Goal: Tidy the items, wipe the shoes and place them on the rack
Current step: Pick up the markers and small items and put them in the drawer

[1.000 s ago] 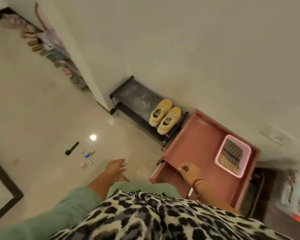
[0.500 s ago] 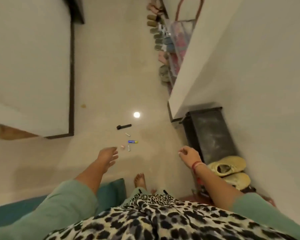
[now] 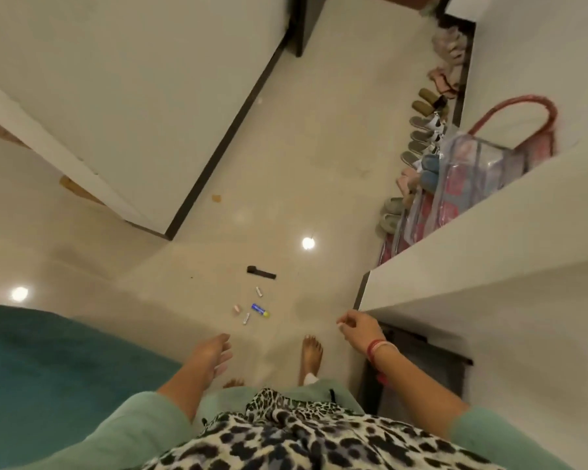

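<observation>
Small items lie scattered on the pale floor ahead of my feet: a black stick-shaped object (image 3: 261, 272), a blue and yellow tube (image 3: 260, 310), two small white pieces (image 3: 259, 291) (image 3: 246, 318) and a pink piece (image 3: 237, 309). My left hand (image 3: 213, 352) hangs low with relaxed fingers and holds nothing. My right hand (image 3: 360, 329) is out to the right, fingers loosely curled, and holds nothing that I can make out. The dark shoe rack (image 3: 421, 364) shows only partly behind my right arm. The yellow shoes are out of view.
A row of slippers and shoes (image 3: 418, 144) lines the right wall beside a clear plastic bag with a red handle (image 3: 469, 171). A white wall corner (image 3: 489, 266) juts out at right. A teal surface (image 3: 48, 361) lies at lower left. A white wall with a dark skirting (image 3: 218, 157) stands at upper left.
The view has swung away from the pink drawer and the yellow shoes toward the hallway floor. My right hand has left the drawer and now hangs free. The scattered items are nearer.
</observation>
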Demonstrator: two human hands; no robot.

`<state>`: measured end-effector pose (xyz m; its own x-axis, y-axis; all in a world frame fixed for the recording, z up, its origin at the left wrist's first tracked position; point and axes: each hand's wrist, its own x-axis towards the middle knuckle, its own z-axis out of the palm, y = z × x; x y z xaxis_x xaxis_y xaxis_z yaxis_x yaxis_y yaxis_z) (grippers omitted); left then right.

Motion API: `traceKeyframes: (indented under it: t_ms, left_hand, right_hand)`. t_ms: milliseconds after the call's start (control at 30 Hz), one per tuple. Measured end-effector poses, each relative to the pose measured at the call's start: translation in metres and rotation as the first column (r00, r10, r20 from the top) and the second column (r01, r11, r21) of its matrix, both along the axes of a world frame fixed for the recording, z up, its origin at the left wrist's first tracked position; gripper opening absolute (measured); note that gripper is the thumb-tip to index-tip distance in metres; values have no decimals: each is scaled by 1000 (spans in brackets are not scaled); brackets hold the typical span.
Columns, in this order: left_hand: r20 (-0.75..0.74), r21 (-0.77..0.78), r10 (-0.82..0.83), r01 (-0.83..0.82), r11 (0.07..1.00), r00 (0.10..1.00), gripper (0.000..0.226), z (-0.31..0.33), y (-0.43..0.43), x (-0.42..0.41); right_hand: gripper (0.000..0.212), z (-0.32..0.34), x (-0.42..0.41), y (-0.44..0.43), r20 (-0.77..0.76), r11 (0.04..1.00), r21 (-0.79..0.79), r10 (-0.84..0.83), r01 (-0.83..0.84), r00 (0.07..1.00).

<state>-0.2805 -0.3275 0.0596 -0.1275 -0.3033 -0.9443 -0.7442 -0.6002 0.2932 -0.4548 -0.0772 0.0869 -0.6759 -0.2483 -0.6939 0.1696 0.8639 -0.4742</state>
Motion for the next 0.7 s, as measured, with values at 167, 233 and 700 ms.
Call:
traceKeyframes:
  t_ms: [167, 233, 700]
  left_hand:
    - [-40, 94, 78, -74, 993, 996, 14, -15, 33, -62]
    - [-74, 109, 129, -120, 987, 989, 15, -24, 33, -82]
    - [99, 56, 306, -312, 948, 947, 7, -171, -55, -41]
  right_hand:
    - [13, -17, -68, -5, 21, 994, 42, 97, -97, 995]
    - [15, -33, -85, -17, 42, 981, 80, 175, -178, 984]
    - [10, -198, -94, -165, 102, 962, 37, 264, -269, 959]
